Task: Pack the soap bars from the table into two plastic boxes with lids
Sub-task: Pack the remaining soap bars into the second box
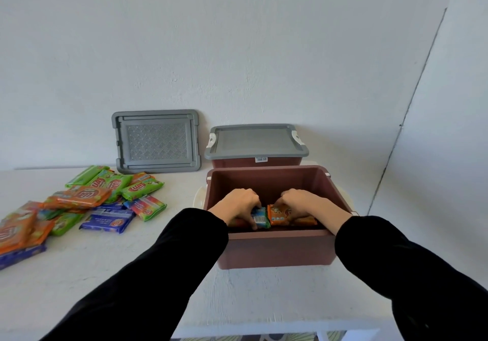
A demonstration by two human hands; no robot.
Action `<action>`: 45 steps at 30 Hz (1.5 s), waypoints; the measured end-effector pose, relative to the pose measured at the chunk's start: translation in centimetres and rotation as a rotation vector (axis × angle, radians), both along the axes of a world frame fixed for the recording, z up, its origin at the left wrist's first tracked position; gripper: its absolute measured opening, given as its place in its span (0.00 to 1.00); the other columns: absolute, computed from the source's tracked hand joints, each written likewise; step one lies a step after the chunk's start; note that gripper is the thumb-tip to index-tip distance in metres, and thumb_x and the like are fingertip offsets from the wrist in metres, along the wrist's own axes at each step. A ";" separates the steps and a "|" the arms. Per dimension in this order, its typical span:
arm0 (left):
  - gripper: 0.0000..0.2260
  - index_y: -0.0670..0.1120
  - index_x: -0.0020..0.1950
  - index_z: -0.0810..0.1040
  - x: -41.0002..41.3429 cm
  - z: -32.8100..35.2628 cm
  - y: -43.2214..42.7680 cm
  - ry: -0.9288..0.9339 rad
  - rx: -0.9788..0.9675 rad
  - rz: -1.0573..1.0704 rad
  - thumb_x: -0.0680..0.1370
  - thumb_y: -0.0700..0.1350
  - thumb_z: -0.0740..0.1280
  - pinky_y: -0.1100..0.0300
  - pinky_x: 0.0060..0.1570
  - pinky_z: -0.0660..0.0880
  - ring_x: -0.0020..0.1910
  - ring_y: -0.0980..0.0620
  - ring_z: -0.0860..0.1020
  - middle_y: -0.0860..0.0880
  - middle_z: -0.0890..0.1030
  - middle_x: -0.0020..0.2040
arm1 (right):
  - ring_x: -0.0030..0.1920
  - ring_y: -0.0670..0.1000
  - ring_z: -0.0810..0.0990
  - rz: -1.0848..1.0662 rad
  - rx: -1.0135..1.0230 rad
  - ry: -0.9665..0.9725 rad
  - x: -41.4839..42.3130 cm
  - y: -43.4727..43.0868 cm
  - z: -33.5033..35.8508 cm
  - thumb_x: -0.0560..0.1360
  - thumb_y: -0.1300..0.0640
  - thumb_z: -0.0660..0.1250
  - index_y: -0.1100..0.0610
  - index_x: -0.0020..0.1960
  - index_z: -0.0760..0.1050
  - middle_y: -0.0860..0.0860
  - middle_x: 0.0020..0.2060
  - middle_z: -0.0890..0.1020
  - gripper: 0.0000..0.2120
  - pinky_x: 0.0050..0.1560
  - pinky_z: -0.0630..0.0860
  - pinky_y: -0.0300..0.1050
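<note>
An open brown plastic box [277,248] stands on the white table in front of me. Both hands reach down inside it. My left hand [239,203] grips a blue-wrapped soap bar [260,217] standing on edge. My right hand [301,203] holds an orange-wrapped soap bar [277,215] right beside it. More orange bars lie low in the box, partly hidden by the near wall. A pile of green, orange and blue soap bars [87,203] lies on the table to the left. Behind the open box stands a second brown box with its grey lid [254,141] on.
A loose grey lid [155,141] leans against the wall behind the pile. The white wall runs close behind the boxes. The table's front edge [264,327] is near my body, and its right edge lies just past the open box.
</note>
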State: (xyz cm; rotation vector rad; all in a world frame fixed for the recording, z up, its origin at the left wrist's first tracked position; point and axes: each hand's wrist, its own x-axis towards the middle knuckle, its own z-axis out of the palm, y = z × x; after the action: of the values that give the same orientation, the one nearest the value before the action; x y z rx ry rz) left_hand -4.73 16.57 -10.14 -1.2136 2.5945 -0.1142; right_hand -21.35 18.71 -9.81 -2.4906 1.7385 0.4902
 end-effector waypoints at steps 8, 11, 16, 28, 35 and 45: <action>0.13 0.45 0.56 0.81 4.9 5.4 1.3 0.680 -0.095 0.150 0.76 0.49 0.65 0.55 0.51 0.77 0.50 0.50 0.80 0.47 0.83 0.50 | 0.45 0.48 0.80 -0.141 -0.249 -0.644 3.3 0.1 4.8 0.73 0.52 0.68 0.55 0.55 0.79 0.49 0.44 0.83 0.12 0.49 0.75 0.44; 0.10 0.43 0.54 0.81 10.5 7.3 1.2 0.811 -0.130 0.266 0.76 0.45 0.65 0.58 0.50 0.77 0.47 0.51 0.81 0.45 0.84 0.49 | 0.45 0.50 0.79 -0.084 -0.326 -0.741 7.9 -0.6 6.9 0.74 0.55 0.67 0.57 0.56 0.79 0.52 0.43 0.82 0.12 0.50 0.75 0.46; 0.11 0.41 0.55 0.80 21.8 7.0 1.7 0.831 -0.173 0.501 0.77 0.43 0.65 0.52 0.53 0.78 0.48 0.48 0.81 0.43 0.83 0.51 | 0.53 0.55 0.78 0.038 -0.268 -0.786 17.4 -2.0 8.2 0.75 0.58 0.65 0.58 0.60 0.76 0.57 0.51 0.81 0.14 0.52 0.73 0.46; 0.28 0.48 0.73 0.62 34.1 -2.6 1.3 0.577 0.140 0.715 0.76 0.53 0.65 0.54 0.68 0.62 0.71 0.47 0.64 0.47 0.65 0.73 | 0.66 0.62 0.68 -0.007 0.009 -0.456 34.5 -5.7 -2.5 0.72 0.40 0.63 0.50 0.66 0.69 0.58 0.67 0.70 0.26 0.64 0.68 0.53; 0.31 0.55 0.76 0.53 35.2 -5.6 -0.2 0.334 0.092 0.531 0.76 0.63 0.57 0.46 0.72 0.58 0.75 0.49 0.55 0.52 0.51 0.77 | 0.66 0.60 0.63 -0.072 -0.070 -0.451 34.1 -5.6 -7.0 0.77 0.46 0.59 0.47 0.75 0.54 0.57 0.68 0.64 0.28 0.64 0.67 0.55; 0.35 0.58 0.74 0.58 36.2 -3.9 1.2 0.045 0.057 0.534 0.70 0.63 0.67 0.44 0.67 0.61 0.70 0.47 0.60 0.49 0.64 0.70 | 0.68 0.60 0.67 -0.033 0.186 -0.006 33.8 -5.4 -2.1 0.76 0.57 0.64 0.42 0.75 0.42 0.59 0.70 0.62 0.39 0.66 0.65 0.53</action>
State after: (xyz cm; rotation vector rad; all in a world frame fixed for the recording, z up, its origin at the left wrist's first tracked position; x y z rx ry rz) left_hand 31.42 17.72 -14.03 -1.8488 2.1954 0.0942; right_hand 12.46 13.34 -11.96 -2.3302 1.6460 0.6101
